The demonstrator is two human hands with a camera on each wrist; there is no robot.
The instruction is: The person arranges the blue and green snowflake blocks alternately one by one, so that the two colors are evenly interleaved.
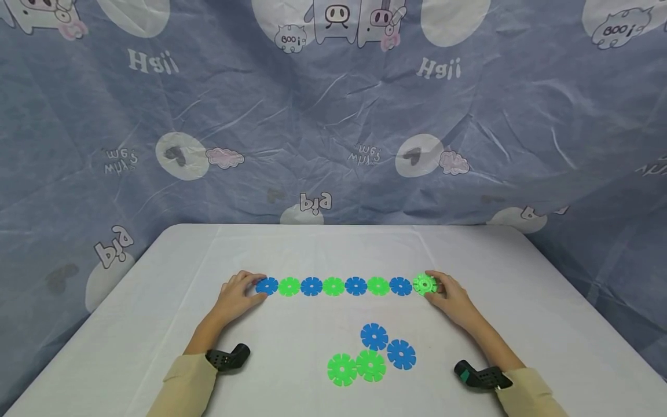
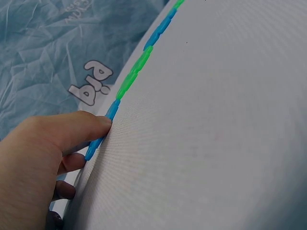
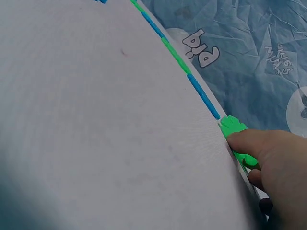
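Blue and green notched plastic discs [image 1: 334, 286] lie in an alternating row across the white table. At the row's left end my left hand [image 1: 235, 296] pinches a blue notched disc [image 1: 267, 286], thumb at its near edge and a finger at its far edge. My right hand [image 1: 454, 300] holds a green notched disc [image 1: 424, 284] at the right end, again between thumb and finger. In the right wrist view that green disc [image 3: 232, 125] tilts up out of line with the flat row, close beside the last blue disc [image 3: 203, 96].
Nearer the front of the table [image 1: 292, 330] lie two loose blue discs [image 1: 401, 354] and two loose green discs [image 1: 342, 369], close together. A patterned blue-grey cloth [image 1: 292, 116] hangs behind the table's far edge. Each wrist wears a black camera strap [image 1: 227, 358].
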